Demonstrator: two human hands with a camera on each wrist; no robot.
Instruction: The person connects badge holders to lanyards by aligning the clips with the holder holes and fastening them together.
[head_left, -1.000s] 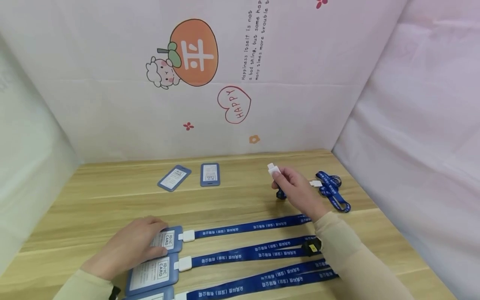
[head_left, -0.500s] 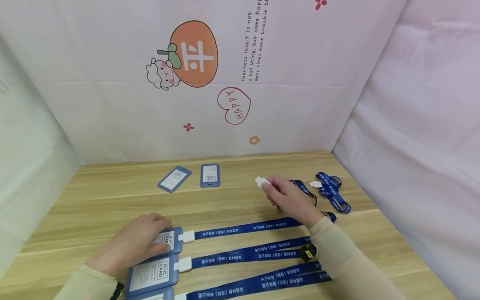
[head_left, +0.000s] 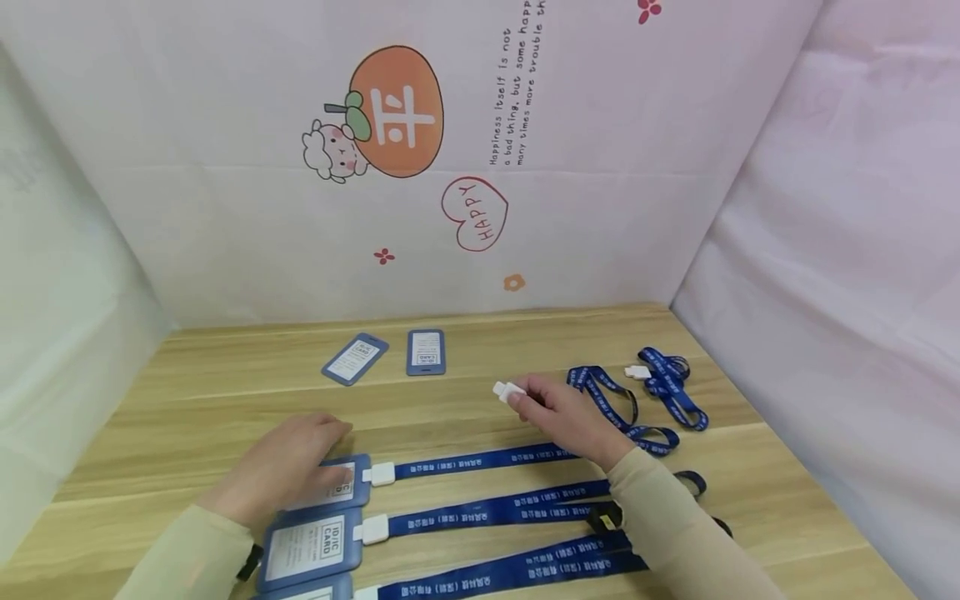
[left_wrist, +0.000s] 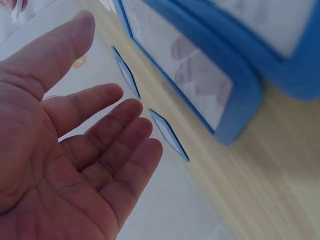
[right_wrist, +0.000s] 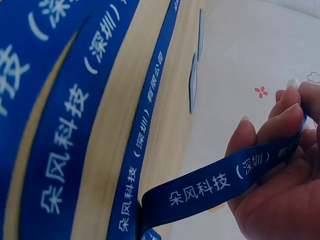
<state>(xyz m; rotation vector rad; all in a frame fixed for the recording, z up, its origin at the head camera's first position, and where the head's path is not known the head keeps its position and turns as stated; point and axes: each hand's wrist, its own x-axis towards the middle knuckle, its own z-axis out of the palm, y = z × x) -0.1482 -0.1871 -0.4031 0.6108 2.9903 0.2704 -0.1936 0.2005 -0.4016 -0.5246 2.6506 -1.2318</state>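
Observation:
My right hand [head_left: 566,421] pinches the white clip [head_left: 507,391] of a blue lanyard between thumb and fingers, above the table. In the right wrist view, the lanyard strap [right_wrist: 210,182] runs through the hand and trails downward; its looped part [head_left: 603,387] appears beyond the hand in the head view. My left hand [head_left: 288,467] holds nothing, its fingers relaxed and spread in the left wrist view. It hovers over the farthest blue badge holder [head_left: 362,483] in the row and partly hides it. That holder is joined by a white clip [head_left: 382,474] to a straightened lanyard [head_left: 480,461].
Nearer me lie two more badge holders [head_left: 307,548] with lanyards [head_left: 502,511] laid out rightward. Two loose badge holders, one tilted [head_left: 356,359] and one straight [head_left: 426,352], lie near the back wall. A folded lanyard [head_left: 675,390] rests at the right.
My right hand has moved left and nearer me with the white clip, drawing its lanyard along. The left hand has lifted slightly off the farthest badge holder and shifted away from me.

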